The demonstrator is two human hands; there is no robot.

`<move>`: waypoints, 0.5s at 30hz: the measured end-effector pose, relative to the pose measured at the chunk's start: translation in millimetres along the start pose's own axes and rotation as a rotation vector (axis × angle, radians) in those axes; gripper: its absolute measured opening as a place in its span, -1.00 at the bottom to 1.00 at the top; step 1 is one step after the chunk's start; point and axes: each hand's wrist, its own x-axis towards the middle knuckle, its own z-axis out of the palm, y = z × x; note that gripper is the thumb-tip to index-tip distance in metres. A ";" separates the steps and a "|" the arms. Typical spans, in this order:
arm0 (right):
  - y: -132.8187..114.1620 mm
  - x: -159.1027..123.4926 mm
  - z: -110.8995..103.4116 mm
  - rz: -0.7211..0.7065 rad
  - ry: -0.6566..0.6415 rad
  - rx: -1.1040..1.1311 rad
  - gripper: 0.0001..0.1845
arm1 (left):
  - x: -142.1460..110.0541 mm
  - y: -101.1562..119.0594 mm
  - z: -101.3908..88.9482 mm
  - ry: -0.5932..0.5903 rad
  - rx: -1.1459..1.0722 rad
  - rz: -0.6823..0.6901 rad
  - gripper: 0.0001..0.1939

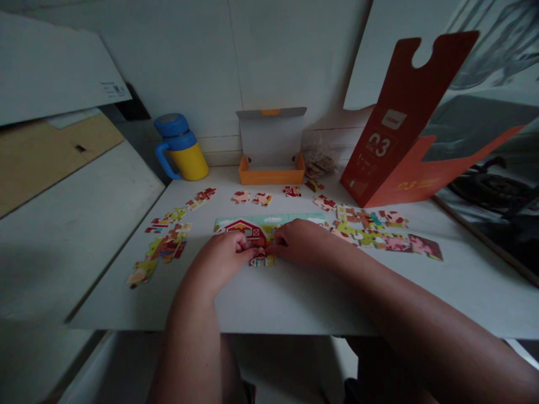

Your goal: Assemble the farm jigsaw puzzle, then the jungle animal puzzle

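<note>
Both hands meet at a jigsaw piece with a small figure on it [260, 258], at the lower edge of a partly joined jigsaw [246, 227] showing a red barn under a pale blue sky. My left hand [229, 252] pinches the piece from its left side. From the right, my right hand [292, 241] has its fingers closed at the piece's right edge and lies over part of the joined picture. Whether the piece is fully seated against the barn I cannot tell. My hands hide the picture's middle right and lower left.
Loose jigsaw pieces lie to the left [168, 244], behind, and to the right [370, 235]. Behind stand an orange open box [272, 177], a plastic bag of pieces [320, 163], a blue and yellow mug [185, 151] and a tall red carton [387, 140]. The table's front edge is near me.
</note>
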 end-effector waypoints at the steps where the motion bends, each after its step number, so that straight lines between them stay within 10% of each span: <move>1: 0.9 0.3 0.5 -0.005 0.002 -0.003 -0.47 | 0.1 0.3 0.3 0.004 0.000 0.001 -0.69; 8: 4.5 -2.2 -9.4 0.030 0.068 -0.053 -0.54 | -3.8 13.1 -4.0 -0.004 0.015 -0.037 -0.67; 15: 65.3 -25.9 -37.5 0.463 0.228 -0.225 -0.52 | 0.0 2.1 0.1 0.024 -0.005 0.023 -0.65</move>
